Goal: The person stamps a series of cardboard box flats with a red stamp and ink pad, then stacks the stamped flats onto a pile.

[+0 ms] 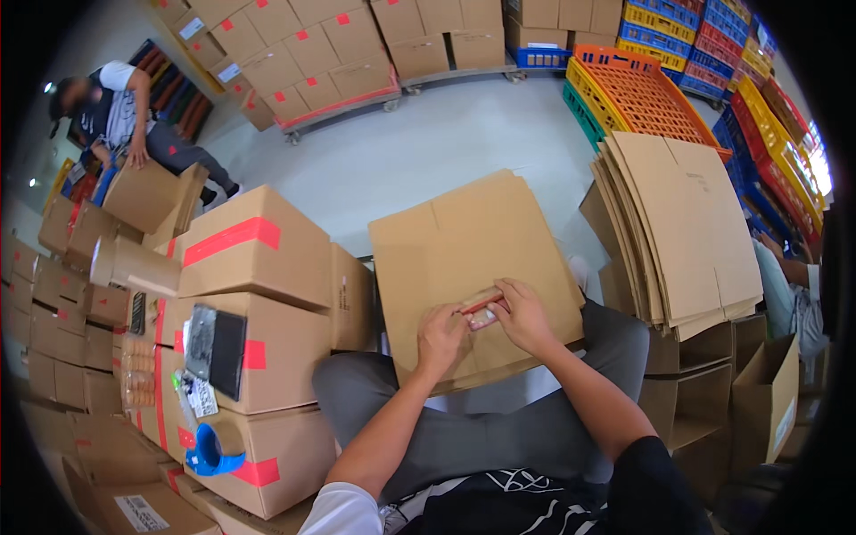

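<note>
My left hand (440,339) and my right hand (526,317) meet over the near part of a flat cardboard stack (464,234) in front of me. Between them they hold a small red and tan object (482,308) with a pale patch; my fingers hide part of it, and I cannot tell its kind. Both hands have their fingers curled round it, one at each end. My legs are spread on either side of the stack's near edge.
Taped cartons (254,241) at my left carry a blue tape dispenser (212,453) and a dark flat tablet-like thing (229,355). Flattened cartons (691,232) lean at my right, before an orange crate (642,98). A person (125,111) bends over boxes at far left.
</note>
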Available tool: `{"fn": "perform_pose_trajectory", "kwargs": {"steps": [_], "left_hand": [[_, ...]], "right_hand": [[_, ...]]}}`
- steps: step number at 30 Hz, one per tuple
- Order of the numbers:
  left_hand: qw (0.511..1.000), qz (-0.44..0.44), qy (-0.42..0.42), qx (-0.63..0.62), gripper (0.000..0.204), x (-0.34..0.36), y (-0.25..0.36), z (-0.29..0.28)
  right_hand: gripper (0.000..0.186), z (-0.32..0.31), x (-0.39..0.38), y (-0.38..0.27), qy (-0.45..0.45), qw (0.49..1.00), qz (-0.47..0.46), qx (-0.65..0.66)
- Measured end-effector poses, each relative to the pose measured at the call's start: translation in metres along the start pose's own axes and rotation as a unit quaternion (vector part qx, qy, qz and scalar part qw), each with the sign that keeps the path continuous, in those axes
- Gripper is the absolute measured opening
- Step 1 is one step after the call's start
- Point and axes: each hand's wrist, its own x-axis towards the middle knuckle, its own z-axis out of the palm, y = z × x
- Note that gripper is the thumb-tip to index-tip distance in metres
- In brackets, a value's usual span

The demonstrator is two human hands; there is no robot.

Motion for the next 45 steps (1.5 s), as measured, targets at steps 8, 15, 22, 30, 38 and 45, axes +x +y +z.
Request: {"fn": "perform_pose_trajectory", "kwargs": {"steps": [8, 15, 22, 30, 38, 45], "left_hand": [[0.996, -0.037, 0.079, -0.036, 0.023, 0.068, -0.017, 0.03], [0.989, -0.084, 0.107, -0.051, 0.028, 0.114, -0.06, 0.06], [0.989, -0.091, 0.118, 0.025, 0.03, 0.118, -0.077, 0.082], [0.983, -0.109, 0.137, 0.052, 0.028, 0.125, -0.073, 0.088], [0.981, -0.126, 0.127, 0.07, 0.028, 0.125, -0.081, 0.09], [0.978, -0.123, 0.151, 0.077, 0.029, 0.128, -0.073, 0.09]], "right_hand": [[0.045, 0.046, 0.062, 0.034, 0.075, 0.997, 0.025, -0.007], [0.044, 0.087, 0.106, 0.057, 0.123, 0.991, 0.048, 0.024], [0.045, 0.102, 0.106, 0.088, 0.12, 0.99, 0.038, -0.067], [0.044, 0.107, 0.114, 0.077, 0.102, 0.984, 0.114, -0.092], [0.045, 0.112, 0.116, 0.076, 0.087, 0.983, 0.129, -0.102], [0.045, 0.11, 0.118, 0.076, 0.089, 0.982, 0.129, -0.108]]}}
